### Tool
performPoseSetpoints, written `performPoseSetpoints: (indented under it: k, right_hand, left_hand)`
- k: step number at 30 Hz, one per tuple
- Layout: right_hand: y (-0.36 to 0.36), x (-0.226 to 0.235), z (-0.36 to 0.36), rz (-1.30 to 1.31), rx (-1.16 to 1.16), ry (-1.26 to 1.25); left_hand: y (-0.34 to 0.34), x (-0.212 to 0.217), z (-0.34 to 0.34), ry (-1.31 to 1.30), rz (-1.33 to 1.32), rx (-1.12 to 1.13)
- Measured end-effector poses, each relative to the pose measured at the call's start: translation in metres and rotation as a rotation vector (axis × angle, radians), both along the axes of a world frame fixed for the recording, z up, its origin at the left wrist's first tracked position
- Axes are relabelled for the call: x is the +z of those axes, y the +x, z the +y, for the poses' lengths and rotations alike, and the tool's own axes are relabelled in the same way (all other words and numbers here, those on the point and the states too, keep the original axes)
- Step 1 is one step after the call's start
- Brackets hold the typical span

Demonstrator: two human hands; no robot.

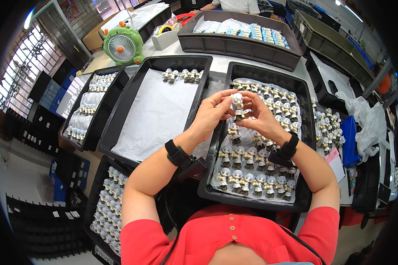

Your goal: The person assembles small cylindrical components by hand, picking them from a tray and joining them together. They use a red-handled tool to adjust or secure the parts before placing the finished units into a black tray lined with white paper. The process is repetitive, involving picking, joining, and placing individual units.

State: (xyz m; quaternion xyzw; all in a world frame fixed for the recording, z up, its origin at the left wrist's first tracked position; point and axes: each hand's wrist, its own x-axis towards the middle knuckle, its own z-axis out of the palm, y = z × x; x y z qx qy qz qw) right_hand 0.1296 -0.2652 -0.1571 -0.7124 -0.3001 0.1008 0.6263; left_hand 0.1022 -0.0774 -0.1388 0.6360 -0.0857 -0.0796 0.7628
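Observation:
A small white-haired figurine (238, 107) is held upright between my two hands, above the black tray (311, 154) on the right. My left hand (213, 109) pinches it from the left with thumb and fingertips. My right hand (262, 118) grips the same figurine from the right, its thumb low near the base. Rows of matching figurines (250, 154) stand on white lining in that tray, partly covered by my hands and wrists. To the left lies another black tray (108, 132) lined with white paper (152, 117), with several figurines (181, 76) along its far end.
A narrow tray of figurines (97, 95) stands far left, and another tray (102, 176) sits lower beside my left arm. A green fan (123, 46) and a large grey bin (239, 46) are at the back. More figurines (328, 126) and plastic bags (367, 119) lie right.

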Motion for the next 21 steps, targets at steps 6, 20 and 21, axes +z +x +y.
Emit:
performPoseSetpoints:
  k: [6, 20, 21]
  right_hand:
    - [-0.004, 0.009, 0.001, -0.116, -0.065, -0.079]
    - [-0.018, 0.033, 0.000, -0.613, -0.228, -0.074]
    - [-0.020, 0.031, 0.002, -0.632, -0.221, -0.044]
  left_hand:
    - [-0.006, 0.006, -0.003, 0.129, -0.135, 0.017]
    - [-0.002, 0.001, -0.003, -0.326, 0.089, -0.150]
    - [-0.003, 0.003, -0.003, -0.345, 0.090, -0.201]
